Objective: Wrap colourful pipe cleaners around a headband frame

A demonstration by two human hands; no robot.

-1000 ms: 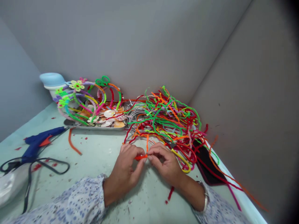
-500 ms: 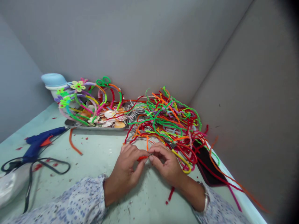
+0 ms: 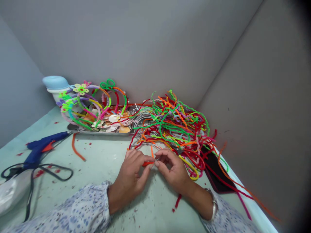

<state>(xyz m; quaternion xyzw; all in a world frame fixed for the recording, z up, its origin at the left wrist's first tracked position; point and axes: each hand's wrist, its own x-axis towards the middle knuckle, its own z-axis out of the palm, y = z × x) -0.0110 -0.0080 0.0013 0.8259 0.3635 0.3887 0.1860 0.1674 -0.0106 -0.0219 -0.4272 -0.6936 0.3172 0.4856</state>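
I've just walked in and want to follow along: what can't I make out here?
In the head view:
What the right hand pinches, if anything: too small, behind its fingertips.
Orange strand: part hidden by the left hand.
Dark flat object: far end under the strand pile.
White bundle: cut off by the left edge.

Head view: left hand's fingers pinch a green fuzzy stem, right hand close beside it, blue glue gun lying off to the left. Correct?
One error: the head view shows the fuzzy stem in the left hand is orange, not green. The rest stands: right hand close beside it, blue glue gun lying off to the left.
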